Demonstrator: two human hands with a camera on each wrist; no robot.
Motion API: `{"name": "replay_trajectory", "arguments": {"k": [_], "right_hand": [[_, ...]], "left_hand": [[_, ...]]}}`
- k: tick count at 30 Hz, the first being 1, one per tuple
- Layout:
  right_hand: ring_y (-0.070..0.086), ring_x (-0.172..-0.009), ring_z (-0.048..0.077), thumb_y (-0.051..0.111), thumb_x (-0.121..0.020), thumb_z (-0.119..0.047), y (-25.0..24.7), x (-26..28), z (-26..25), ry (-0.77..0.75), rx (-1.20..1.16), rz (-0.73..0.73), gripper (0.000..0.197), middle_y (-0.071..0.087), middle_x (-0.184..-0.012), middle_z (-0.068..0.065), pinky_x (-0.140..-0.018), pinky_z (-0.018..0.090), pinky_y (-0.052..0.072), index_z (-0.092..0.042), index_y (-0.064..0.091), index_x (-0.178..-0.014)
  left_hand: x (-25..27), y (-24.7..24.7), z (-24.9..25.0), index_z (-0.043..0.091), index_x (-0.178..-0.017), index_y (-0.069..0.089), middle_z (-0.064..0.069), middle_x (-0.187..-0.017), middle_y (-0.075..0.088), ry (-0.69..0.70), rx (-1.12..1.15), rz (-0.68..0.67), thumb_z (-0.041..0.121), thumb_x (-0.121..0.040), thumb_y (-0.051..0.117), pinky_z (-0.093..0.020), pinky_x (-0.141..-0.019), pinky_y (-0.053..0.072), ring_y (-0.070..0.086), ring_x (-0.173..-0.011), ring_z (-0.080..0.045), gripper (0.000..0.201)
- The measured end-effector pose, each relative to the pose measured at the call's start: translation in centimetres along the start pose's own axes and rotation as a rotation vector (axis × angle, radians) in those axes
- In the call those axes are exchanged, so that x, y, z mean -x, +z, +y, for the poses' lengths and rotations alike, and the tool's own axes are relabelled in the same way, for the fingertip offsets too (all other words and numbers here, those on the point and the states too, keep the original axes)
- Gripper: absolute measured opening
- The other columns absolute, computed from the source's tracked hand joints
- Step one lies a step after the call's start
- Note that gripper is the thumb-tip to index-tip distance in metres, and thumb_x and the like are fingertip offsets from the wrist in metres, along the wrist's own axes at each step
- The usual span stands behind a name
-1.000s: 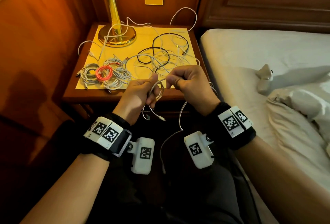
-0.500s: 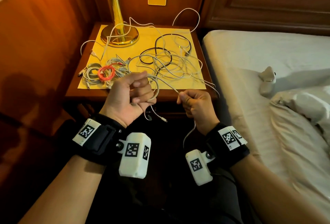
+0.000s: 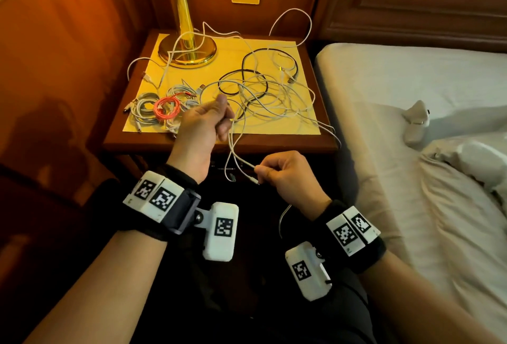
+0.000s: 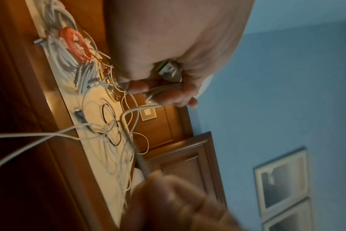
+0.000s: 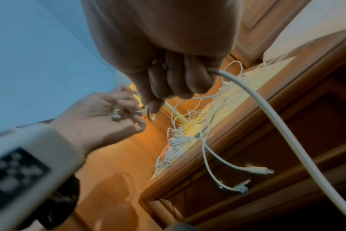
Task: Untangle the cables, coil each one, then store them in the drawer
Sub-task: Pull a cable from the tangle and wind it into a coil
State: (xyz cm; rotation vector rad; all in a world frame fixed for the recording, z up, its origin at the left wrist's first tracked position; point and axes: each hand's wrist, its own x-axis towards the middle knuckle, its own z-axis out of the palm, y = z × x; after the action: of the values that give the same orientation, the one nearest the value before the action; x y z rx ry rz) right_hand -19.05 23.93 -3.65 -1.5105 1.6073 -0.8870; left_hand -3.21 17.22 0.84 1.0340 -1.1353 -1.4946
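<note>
A tangle of white and black cables (image 3: 263, 91) lies on the nightstand (image 3: 219, 142). Several coiled white cables and an orange coil (image 3: 166, 107) sit at its front left. My left hand (image 3: 222, 121) is over the front edge and grips loops of a white cable (image 4: 158, 93) with a USB plug (image 4: 168, 70) in the palm. My right hand (image 3: 260, 172) is lower and nearer me. It pinches the same white cable (image 5: 247, 90), which runs on past the wrist. Loose plug ends (image 5: 261, 169) hang before the drawer front (image 5: 306, 140).
A brass lamp base (image 3: 186, 50) stands at the nightstand's back left, on a yellow mat (image 3: 274, 47). A bed with white sheets (image 3: 411, 83) lies close on the right. Wood panelling (image 3: 68, 69) closes the left side.
The hands have drawn apart. My left hand rose over the nightstand's front edge with the loops, while my right hand dropped towards me along the white cable.
</note>
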Motion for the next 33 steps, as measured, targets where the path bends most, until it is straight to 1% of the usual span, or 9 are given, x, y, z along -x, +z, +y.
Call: {"name": "replay_trajectory", "arguments": {"k": [4, 7, 11, 14, 19, 22, 25, 29, 33], "right_hand": [[0.041, -0.051, 0.007, 0.065, -0.086, -0.017, -0.6, 0.1, -2.4, -0.117, -0.117, -0.056, 0.026, 0.051, -0.055, 0.002, -0.055, 0.026, 0.033, -0.007, 0.064, -0.061], [0.039, -0.053, 0.008, 0.063, -0.088, -0.01, -1.4, 0.3, -3.8, -0.173, -0.206, -0.059, 0.026, 0.05, -0.056, 0.007, -0.055, 0.022, 0.033, -0.003, 0.063, -0.062], [0.038, -0.049, 0.005, 0.059, -0.09, -0.004, -2.5, -0.1, -4.1, -0.155, -0.315, 0.035, 0.029, 0.05, -0.049, -0.004, -0.052, 0.02, 0.033, -0.006, 0.06, -0.061], [0.048, -0.051, 0.01, 0.06, -0.089, -0.011, -2.8, -0.6, -3.7, -0.128, -0.365, 0.099, 0.027, 0.057, -0.053, 0.009, -0.055, 0.022, 0.039, -0.004, 0.059, -0.063], [0.043, -0.039, 0.002, 0.058, -0.093, -0.007, -2.3, -1.4, -2.8, -0.051, -0.387, 0.24, 0.031, 0.059, -0.057, 0.006, -0.046, 0.01, 0.032, -0.005, 0.058, -0.062], [0.028, -0.036, 0.002, 0.055, -0.095, -0.009, -1.5, -1.2, -1.8, 0.007, -0.46, 0.237, 0.034, 0.04, -0.041, -0.008, -0.04, 0.013, 0.024, -0.006, 0.056, -0.061], [0.017, -0.038, 0.007, 0.049, -0.099, -0.013, -0.7, -0.8, -0.9, 0.072, -0.632, 0.172, 0.036, 0.025, -0.045, -0.002, -0.039, 0.017, 0.013, -0.005, 0.053, -0.065], [0.015, -0.039, 0.007, 0.045, -0.101, -0.016, -0.3, -0.4, 0.9, 0.143, -0.623, 0.108, 0.035, 0.025, -0.046, -0.003, -0.039, 0.016, 0.012, -0.007, 0.053, -0.068], [0.018, -0.038, 0.007, 0.047, -0.101, -0.015, -0.3, 0.3, 2.5, 0.184, -0.466, 0.101, 0.039, 0.027, -0.045, -0.002, -0.038, 0.017, 0.015, -0.008, 0.054, -0.063]], "left_hand": [[0.1, 0.4, -1.5, 0.009, -0.07, 0.059, 0.003, -0.053, 0.058, 0.04, -0.192, -0.047, 0.024, -0.102, 0.044, -0.021, -0.067, 0.045, 0.053, -0.052, -0.009, 0.038], [0.5, 0.7, -2.2, 0.005, -0.07, 0.058, 0.003, -0.05, 0.06, -0.04, -0.128, -0.073, 0.021, -0.102, 0.044, -0.019, -0.054, 0.045, 0.054, -0.047, -0.008, 0.038], [1.2, 0.6, -2.9, 0.004, -0.073, 0.061, -0.004, -0.049, 0.057, -0.102, -0.104, -0.153, 0.027, -0.101, 0.046, -0.024, -0.052, 0.042, 0.05, -0.044, -0.015, 0.039], [1.5, 0.6, -2.7, 0.004, -0.073, 0.061, -0.004, -0.046, 0.052, -0.128, -0.099, -0.218, 0.028, -0.1, 0.046, -0.024, -0.05, 0.039, 0.046, -0.041, -0.014, 0.039], [2.2, 1.0, -2.1, 0.005, -0.069, 0.059, -0.003, -0.046, 0.038, -0.181, -0.03, -0.321, 0.03, -0.097, 0.045, -0.018, -0.043, 0.034, 0.035, -0.038, -0.011, 0.041], [2.3, 1.3, -1.8, 0.005, -0.068, 0.055, 0.003, -0.044, 0.038, -0.205, 0.047, -0.284, 0.026, -0.098, 0.044, -0.015, -0.039, 0.029, 0.031, -0.037, -0.006, 0.039], [2.1, 1.1, -1.6, 0.005, -0.069, 0.05, 0.001, -0.058, 0.046, -0.22, 0.21, -0.241, 0.02, -0.097, 0.045, -0.014, -0.038, 0.026, 0.029, -0.038, -0.002, 0.032], [1.5, -0.2, -0.9, 0.012, -0.076, 0.05, 0.004, -0.061, 0.044, -0.243, 0.465, -0.198, 0.012, -0.102, 0.033, -0.012, -0.04, 0.027, 0.029, -0.041, -0.002, 0.031], [0.4, -2.1, 0.1, 0.016, -0.072, 0.052, 0.009, -0.048, 0.031, -0.14, 0.513, -0.131, 0.02, -0.101, 0.035, -0.022, -0.054, 0.03, 0.025, -0.041, -0.007, 0.034]]}}
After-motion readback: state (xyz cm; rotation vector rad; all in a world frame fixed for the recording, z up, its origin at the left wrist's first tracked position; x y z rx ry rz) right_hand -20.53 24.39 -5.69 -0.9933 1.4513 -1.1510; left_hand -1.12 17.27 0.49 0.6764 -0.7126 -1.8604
